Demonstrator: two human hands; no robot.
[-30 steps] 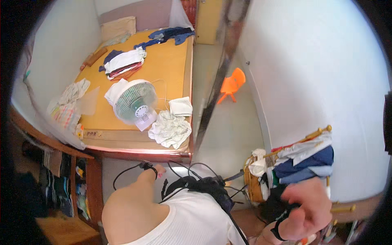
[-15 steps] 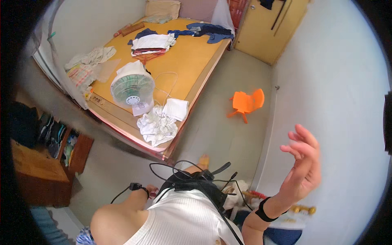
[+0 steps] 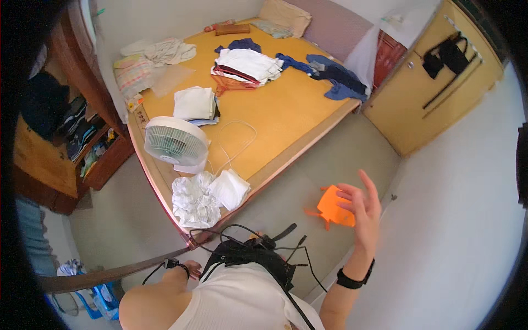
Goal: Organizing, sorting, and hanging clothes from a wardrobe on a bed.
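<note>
My right hand (image 3: 363, 212) is raised on the right with its fingers spread, holding nothing. In the picture it covers part of a small orange chair (image 3: 330, 205), which stands on the floor beyond it. Down by my left hip hangs my left hand (image 3: 193, 269), small and partly seen, its fingers loosely apart with nothing visible in them. Nearest to it is the bed's corner, where a crumpled white cloth (image 3: 195, 201) and a folded white cloth (image 3: 230, 190) lie. Behind these a white fan (image 3: 176, 142) stands on the bed.
The bed (image 3: 297, 129) has a yellow surface with folded clothes (image 3: 193, 103), a white garment pile (image 3: 247, 65) and dark blue clothes (image 3: 341, 77). A wooden cabinet (image 3: 44, 170) stands left. A yellow door (image 3: 407, 110) with black bags is far right, beside a pale wall (image 3: 462, 220).
My view has turned and moved nearer the bed, so more of the door and cabinet shows. My right hand now appears lower and farther left, over the chair. Both hands remain without anything held.
</note>
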